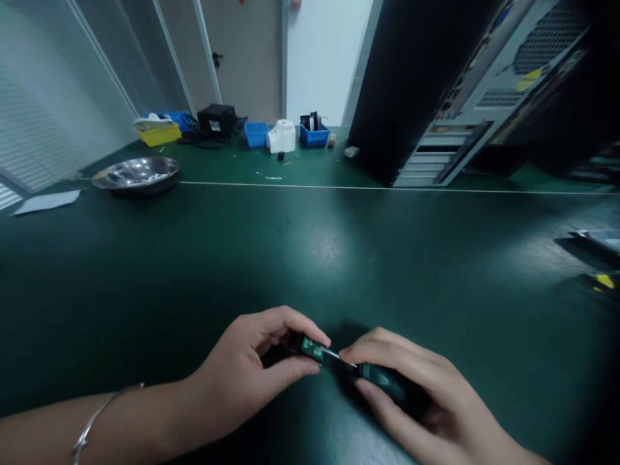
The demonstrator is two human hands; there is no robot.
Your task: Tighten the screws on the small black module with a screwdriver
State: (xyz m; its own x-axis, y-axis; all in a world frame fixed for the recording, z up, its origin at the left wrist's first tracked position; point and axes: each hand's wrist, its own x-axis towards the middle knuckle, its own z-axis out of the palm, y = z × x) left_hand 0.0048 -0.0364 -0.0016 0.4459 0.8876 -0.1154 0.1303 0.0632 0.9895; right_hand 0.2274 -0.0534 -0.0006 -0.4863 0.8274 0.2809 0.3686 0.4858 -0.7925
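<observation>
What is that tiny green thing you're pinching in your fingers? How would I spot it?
Look at the near edge of the dark green table, where two hands meet. The left hand pinches a small black part with a little green circuit board on it, and the metal tip of the tool in the right hand touches it. It is the only bright green piece there.

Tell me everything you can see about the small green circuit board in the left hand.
The small green circuit board sits in a dark casing, pinched between the left hand thumb and fingers just above the green table. Pale specks mark its face. The thin metal tip of a dark-handled tool, held by the right hand, meets its edge.
</observation>
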